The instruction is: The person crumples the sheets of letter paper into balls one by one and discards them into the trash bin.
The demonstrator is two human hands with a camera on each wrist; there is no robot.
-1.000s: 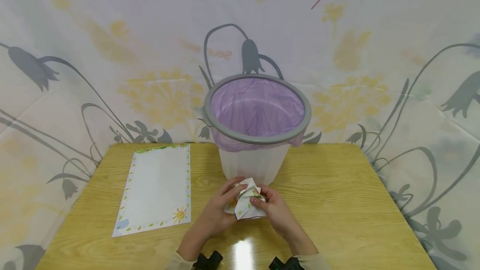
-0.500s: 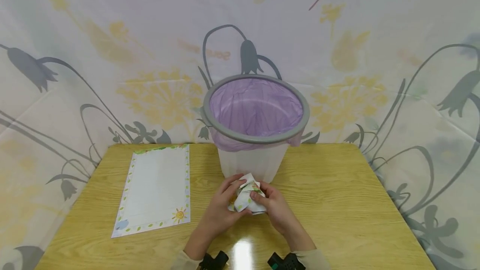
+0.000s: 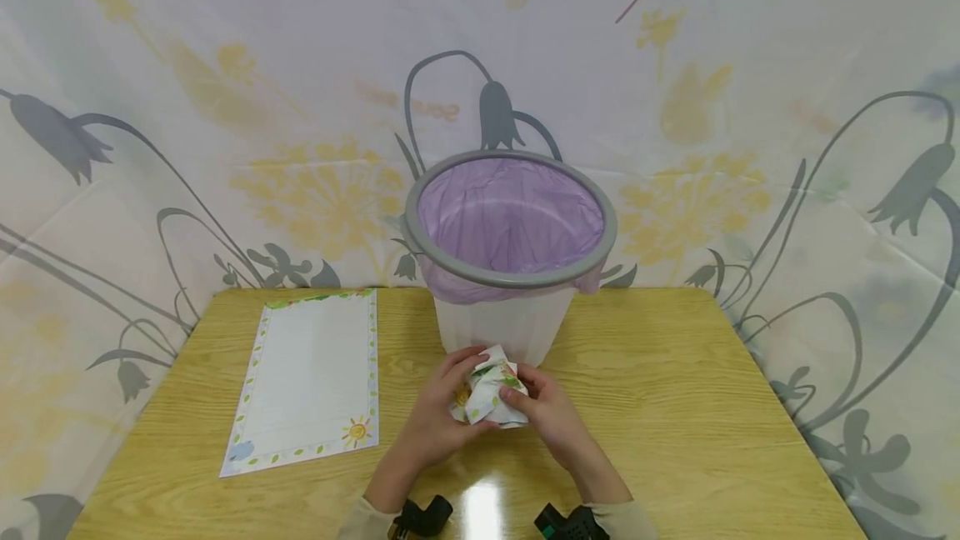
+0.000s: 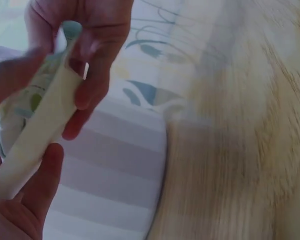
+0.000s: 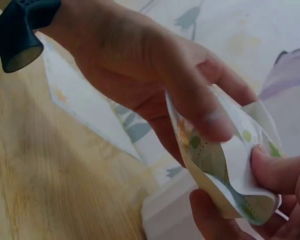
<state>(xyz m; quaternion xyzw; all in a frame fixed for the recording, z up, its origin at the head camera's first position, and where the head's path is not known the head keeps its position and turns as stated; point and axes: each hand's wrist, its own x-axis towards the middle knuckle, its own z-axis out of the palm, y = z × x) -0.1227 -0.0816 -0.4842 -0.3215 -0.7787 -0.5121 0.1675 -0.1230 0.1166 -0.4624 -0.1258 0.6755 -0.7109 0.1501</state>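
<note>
A crumpled sheet of printed paper (image 3: 492,394), white with green leaves and orange bits, is held between both hands in front of the bin. My left hand (image 3: 441,411) grips its left side, fingers over the far edge and thumb along the near one. From the right, my right hand (image 3: 553,415) pinches it, thumb on top and fingers behind. The right wrist view shows the folded paper (image 5: 230,165) with loose layers bulging apart. In the left wrist view its pale edge (image 4: 45,125) runs between the fingers of both hands.
Just behind the hands stands a white waste bin (image 3: 498,327) with a grey rim and a purple liner (image 3: 517,215). A flat sheet of bordered paper (image 3: 303,382) lies on the wooden table (image 3: 675,407) to the left. A flowered cloth (image 3: 300,107) hangs behind.
Both hands have shifted slightly on the paper, which looks a little more compact. The left thumb has come forward along its near edge. The bin and flat sheet stay put.
</note>
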